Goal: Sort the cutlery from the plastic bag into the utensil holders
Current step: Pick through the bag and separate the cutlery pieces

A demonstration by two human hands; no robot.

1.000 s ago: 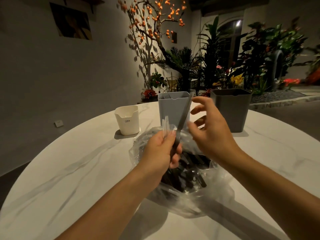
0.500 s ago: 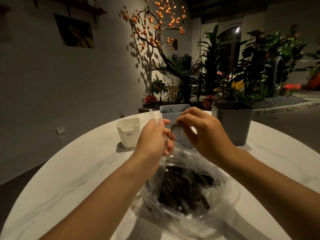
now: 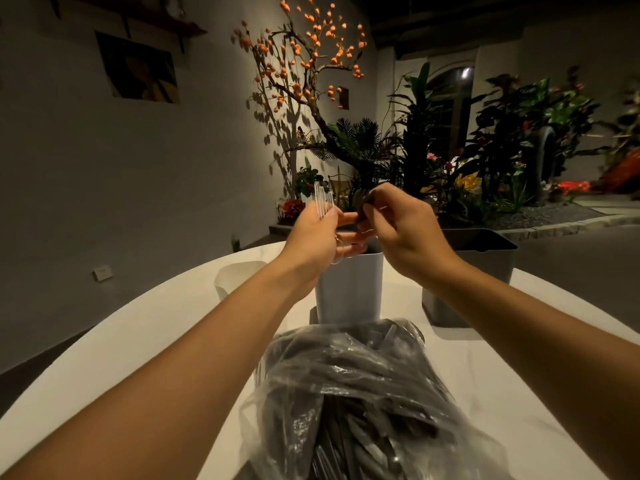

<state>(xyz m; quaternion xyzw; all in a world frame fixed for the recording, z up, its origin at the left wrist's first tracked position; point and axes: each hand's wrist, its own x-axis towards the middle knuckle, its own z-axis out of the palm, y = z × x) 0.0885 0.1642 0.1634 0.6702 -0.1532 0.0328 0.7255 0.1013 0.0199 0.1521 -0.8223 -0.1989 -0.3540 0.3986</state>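
A clear plastic bag (image 3: 349, 403) full of dark cutlery lies on the white table (image 3: 131, 344) in front of me. Behind it stand three holders: a white one (image 3: 235, 278) at left, a light grey one (image 3: 349, 289) in the middle and a dark grey one (image 3: 485, 265) at right. Both hands are raised above the light grey holder. My left hand (image 3: 311, 233) pinches a clear plastic wrapper (image 3: 323, 199) that sticks up from its fingers. My right hand (image 3: 398, 226) pinches a dark fork (image 3: 360, 202) by its head; the handle is hidden.
The round table's far edge runs just behind the holders. Beyond it are a grey wall, a bare tree with orange fruit (image 3: 311, 64) and a bed of dark plants (image 3: 502, 150). Bare tabletop lies left of the bag.
Both hands have risen from the bag's mouth to above the light grey holder. The fork has come out of the wrapper. My view has tilted so the bag sits lower.
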